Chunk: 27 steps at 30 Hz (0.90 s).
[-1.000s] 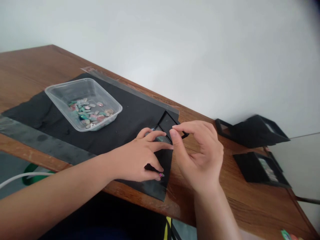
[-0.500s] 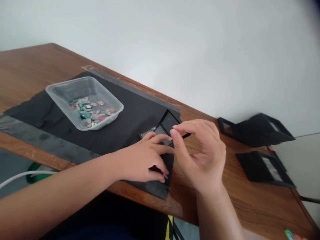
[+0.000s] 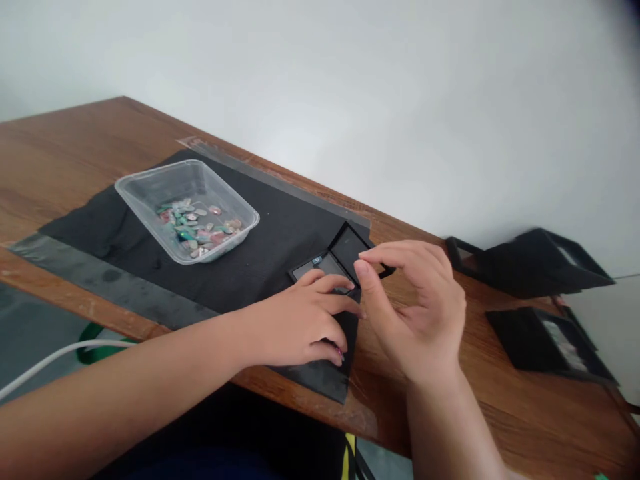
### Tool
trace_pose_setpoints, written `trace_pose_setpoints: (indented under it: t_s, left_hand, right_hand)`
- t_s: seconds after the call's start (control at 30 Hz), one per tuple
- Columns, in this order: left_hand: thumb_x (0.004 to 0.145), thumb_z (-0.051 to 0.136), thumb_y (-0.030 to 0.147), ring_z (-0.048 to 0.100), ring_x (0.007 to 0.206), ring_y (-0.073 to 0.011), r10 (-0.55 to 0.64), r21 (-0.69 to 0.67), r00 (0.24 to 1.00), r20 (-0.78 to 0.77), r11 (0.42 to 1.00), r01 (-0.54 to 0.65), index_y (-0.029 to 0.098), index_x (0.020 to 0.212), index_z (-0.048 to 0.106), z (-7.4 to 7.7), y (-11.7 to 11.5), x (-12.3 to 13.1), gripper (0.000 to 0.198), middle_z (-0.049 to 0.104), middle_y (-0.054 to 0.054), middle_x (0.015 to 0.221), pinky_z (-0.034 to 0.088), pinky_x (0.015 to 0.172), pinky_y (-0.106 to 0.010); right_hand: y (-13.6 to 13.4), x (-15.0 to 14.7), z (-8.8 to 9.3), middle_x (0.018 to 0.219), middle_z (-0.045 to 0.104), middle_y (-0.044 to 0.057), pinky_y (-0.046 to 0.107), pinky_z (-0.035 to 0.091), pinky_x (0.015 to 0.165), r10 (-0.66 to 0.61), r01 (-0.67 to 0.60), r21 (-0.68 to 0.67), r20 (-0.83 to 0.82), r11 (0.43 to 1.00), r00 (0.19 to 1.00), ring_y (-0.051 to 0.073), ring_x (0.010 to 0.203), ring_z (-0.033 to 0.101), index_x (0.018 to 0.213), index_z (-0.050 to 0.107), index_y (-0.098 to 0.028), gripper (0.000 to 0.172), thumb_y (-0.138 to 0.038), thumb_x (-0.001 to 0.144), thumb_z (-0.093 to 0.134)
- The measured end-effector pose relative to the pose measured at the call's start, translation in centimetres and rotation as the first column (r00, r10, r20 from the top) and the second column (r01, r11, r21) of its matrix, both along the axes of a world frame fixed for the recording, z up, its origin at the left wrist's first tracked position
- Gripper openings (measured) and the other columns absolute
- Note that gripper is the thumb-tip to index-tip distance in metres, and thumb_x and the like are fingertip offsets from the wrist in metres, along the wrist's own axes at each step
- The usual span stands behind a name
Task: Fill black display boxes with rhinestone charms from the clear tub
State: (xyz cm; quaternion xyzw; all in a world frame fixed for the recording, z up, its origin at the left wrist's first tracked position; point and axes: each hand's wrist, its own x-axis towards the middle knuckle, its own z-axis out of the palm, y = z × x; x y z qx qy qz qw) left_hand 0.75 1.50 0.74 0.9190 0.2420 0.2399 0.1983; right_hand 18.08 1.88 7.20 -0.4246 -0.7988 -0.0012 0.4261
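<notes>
My left hand (image 3: 310, 320) lies palm down across the near part of an open black case (image 3: 323, 268), its outer fingers spread over it. Between its thumb and index fingertip a small shiny pink piece (image 3: 339, 350) shows in part. My right hand (image 3: 420, 307) is raised just right of the case, thumb tip and index tip pinched together in front of the opened lid (image 3: 347, 248). Anything in that pinch is too small or hidden to make out. A small blue-and-white mark (image 3: 317, 260) is at the case's far edge.
A clear plastic tub (image 3: 245, 230) with many green, pink and white pieces stands on the black mat (image 3: 265, 247), left of the case. More black cases (image 3: 530, 260) are stacked at the right, with another open one (image 3: 555, 343) nearer. A white wall stands behind the wooden table (image 3: 75, 147).
The whole view has shifted, so the table and things sit slightly further right. The pink piece shows less between my left fingertips. My right hand keeps its pinch.
</notes>
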Motion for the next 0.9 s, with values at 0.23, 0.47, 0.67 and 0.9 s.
trace_pose_setpoints:
  t_s: [0.23, 0.47, 0.67, 0.9]
  left_hand:
    - [0.088, 0.074, 0.039, 0.042, 0.139, -0.0304, 0.126, -0.015, 0.988, 0.085, 0.992, -0.125, 0.032, 0.09, 0.081, 1.2, 1.1, -1.7, 0.01, 0.069, 0.003, 0.132, 0.03, 0.112, -0.049]
    - [0.089, 0.073, 0.037, 0.041, 0.139, -0.0313, 0.392, -0.013, 0.918, 0.064, 0.92, -0.392, 0.032, 0.092, 0.081, 0.8, 2.7, -3.3, 0.009, 0.068, 0.002, 0.133, 0.031, 0.111, -0.052]
    - [0.091, 0.07, 0.036, 0.048, 0.128, -0.0305, 0.413, -0.008, 0.911, -0.007, 0.911, -0.413, 0.032, 0.094, 0.08, 0.0, 3.3, -3.1, 0.011, 0.068, 0.0, 0.13, 0.035, 0.104, -0.052]
    - [0.09, 0.071, 0.04, 0.043, 0.129, -0.0317, 0.458, -0.049, 0.889, -0.008, 0.887, -0.458, 0.033, 0.103, 0.079, 0.0, 3.3, -3.1, 0.017, 0.063, 0.0, 0.139, 0.032, 0.108, -0.055]
  right_hand:
    - [0.5, 0.4, -0.2, 0.109, 0.068, 0.009, 0.047, 0.049, 0.096, -0.139, 0.151, 0.083, -0.138, 0.985, 0.981, 0.026, 0.105, 0.064, 0.1, 0.07, -0.021, 0.015, -0.019, 0.086, 0.072]
    - [0.5, 0.2, -0.5, 0.096, 0.068, 0.006, 0.043, 0.052, 0.087, -0.038, 0.117, 0.222, -0.329, 0.968, 0.943, 0.023, 0.093, 0.065, 0.092, 0.07, -0.022, 0.012, -0.013, 0.085, 0.071]
    - [0.3, 0.5, -0.2, 0.088, 0.069, 0.003, 0.043, 0.052, 0.08, 0.034, 0.058, 0.285, -0.308, 0.957, 0.951, 0.023, 0.083, 0.067, 0.093, 0.07, -0.024, 0.016, -0.011, 0.084, 0.07]
    - [0.1, 0.6, 0.1, 0.088, 0.071, 0.003, 0.042, 0.053, 0.079, 0.067, 0.002, 0.265, -0.253, 0.964, 0.965, 0.021, 0.083, 0.066, 0.093, 0.068, -0.024, 0.021, -0.006, 0.081, 0.069]
